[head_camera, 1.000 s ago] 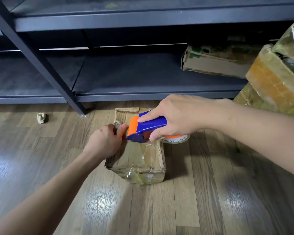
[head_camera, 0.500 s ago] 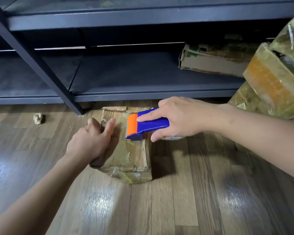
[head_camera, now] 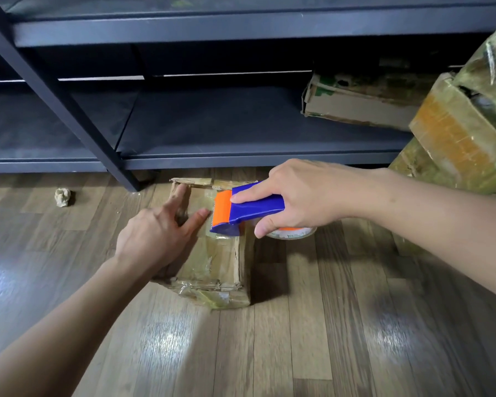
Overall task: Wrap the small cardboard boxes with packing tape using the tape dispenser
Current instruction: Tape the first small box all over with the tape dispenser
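- Box lies flat on floor, just in front of shelf rack, far end by the foot of rack's slanted post. Top already glossy w/ tape, edges frayed.
- Long axis runs from rack toward the person: one short end faces rack, the other faces away from it.
- L hand lies on box top, fingers straight & spread, index reaching for the corner nearest rack post. Prob. pins box so it won't slide under the pull of the tape.
- Over box's rack-side half: tape dispenser, held crosswise to box. Orange blade end points at L thumb, just beside it; tape roll hangs past the box edge farther from rack post.
- R hand wraps the blue body, index along its top. That grip looks set to press the blade down & drag.
- Can't tell if blade touches box, or if a strip is out.
- Beyond: crumpled scrap on floor, other side of rack post; worn carton on rack's bottom shelf; taped box stack at rack's far end.
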{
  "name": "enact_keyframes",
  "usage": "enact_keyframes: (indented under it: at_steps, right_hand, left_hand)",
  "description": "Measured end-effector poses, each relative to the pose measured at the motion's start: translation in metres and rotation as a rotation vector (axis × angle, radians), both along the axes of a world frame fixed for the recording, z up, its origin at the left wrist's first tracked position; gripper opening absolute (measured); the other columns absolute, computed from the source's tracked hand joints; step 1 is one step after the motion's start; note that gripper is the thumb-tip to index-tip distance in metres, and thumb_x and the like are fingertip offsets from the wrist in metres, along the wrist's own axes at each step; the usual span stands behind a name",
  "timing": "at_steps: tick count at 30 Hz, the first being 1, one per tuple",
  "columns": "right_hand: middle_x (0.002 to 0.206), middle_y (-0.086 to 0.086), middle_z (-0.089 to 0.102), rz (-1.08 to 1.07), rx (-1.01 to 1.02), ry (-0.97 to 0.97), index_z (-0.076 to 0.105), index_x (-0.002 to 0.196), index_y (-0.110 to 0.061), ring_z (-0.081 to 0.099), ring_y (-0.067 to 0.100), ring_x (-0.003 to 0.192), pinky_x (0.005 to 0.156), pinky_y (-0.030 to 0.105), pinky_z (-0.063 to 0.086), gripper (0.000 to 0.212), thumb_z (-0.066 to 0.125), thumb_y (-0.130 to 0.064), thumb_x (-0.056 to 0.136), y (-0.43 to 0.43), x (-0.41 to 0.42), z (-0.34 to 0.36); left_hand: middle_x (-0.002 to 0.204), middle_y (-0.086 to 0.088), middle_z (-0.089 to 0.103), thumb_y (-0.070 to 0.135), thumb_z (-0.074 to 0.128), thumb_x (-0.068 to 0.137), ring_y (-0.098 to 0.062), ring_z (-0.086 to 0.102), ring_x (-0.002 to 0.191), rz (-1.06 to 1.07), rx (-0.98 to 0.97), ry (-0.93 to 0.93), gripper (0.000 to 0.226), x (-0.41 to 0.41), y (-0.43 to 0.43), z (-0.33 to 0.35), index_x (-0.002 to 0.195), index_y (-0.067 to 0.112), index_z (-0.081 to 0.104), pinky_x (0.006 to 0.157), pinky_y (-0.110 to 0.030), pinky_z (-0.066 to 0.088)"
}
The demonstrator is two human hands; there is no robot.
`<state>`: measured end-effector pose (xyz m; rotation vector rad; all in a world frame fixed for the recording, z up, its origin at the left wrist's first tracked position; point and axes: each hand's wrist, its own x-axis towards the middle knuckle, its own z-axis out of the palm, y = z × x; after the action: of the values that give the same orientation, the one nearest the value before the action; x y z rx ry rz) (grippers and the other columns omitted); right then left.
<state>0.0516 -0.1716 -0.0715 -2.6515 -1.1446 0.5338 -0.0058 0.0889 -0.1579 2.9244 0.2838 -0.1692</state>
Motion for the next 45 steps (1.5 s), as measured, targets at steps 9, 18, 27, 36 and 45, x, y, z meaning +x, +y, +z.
enact_keyframes:
  at_steps: [9,18,27,36,45]
  right_hand:
    - [0.087,-0.016,0.050,-0.055,-0.017,0.038,0.035,0.142,-0.063,0.048,0.002,0.080,0.065,0.021,0.033,0.065,0.052,-0.078,0.081,-0.034,-0.002,-0.021]
    - [0.089,-0.010,0.046,-0.106,0.036,0.043,0.026,0.145,-0.064,0.047,0.008,0.076,0.062,0.021,0.029,0.066,0.053,-0.074,0.085,-0.041,-0.013,-0.046]
    - [0.092,-0.009,0.049,-0.105,0.091,0.057,0.027,0.143,-0.065,0.050,0.007,0.079,0.063,0.018,0.029,0.065,0.051,-0.077,0.084,-0.036,-0.009,-0.048]
    - [0.091,-0.006,0.051,-0.112,0.218,0.086,0.030,0.144,-0.063,0.048,0.002,0.083,0.066,0.016,0.030,0.066,0.051,-0.077,0.083,-0.032,-0.006,-0.056]
    - [0.085,-0.009,0.046,-0.114,0.220,0.021,0.029,0.147,-0.059,0.047,0.005,0.078,0.063,0.014,0.030,0.067,0.050,-0.075,0.085,-0.042,-0.013,-0.059]
  left_hand:
    - [0.122,-0.021,0.069,0.091,0.015,0.084,-0.043,0.067,0.109,0.017,0.085,-0.013,0.091,-0.004,0.007,0.002,0.160,0.042,0.024,0.079,-0.044,0.053]
    - [0.171,-0.001,-0.011,0.097,0.019,0.070,-0.040,0.001,0.156,-0.132,-0.078,0.093,0.105,-0.029,-0.029,0.024,0.161,0.048,0.003,0.117,-0.072,0.017]
    - [0.168,0.002,-0.030,0.070,0.017,0.078,-0.030,-0.028,0.154,-0.265,0.068,0.186,0.096,-0.029,-0.051,0.005,0.158,0.038,-0.024,0.120,-0.066,-0.014]
    - [0.168,0.016,-0.025,0.073,0.009,0.072,-0.022,-0.021,0.157,-0.186,-0.043,0.192,0.096,-0.027,-0.024,0.008,0.159,0.044,-0.017,0.115,-0.073,-0.015]
    - [0.168,0.023,0.018,0.072,0.042,0.068,-0.020,0.018,0.154,-0.109,-0.295,-0.011,0.093,-0.027,0.012,0.014,0.157,0.047,0.031,0.113,-0.071,0.024]
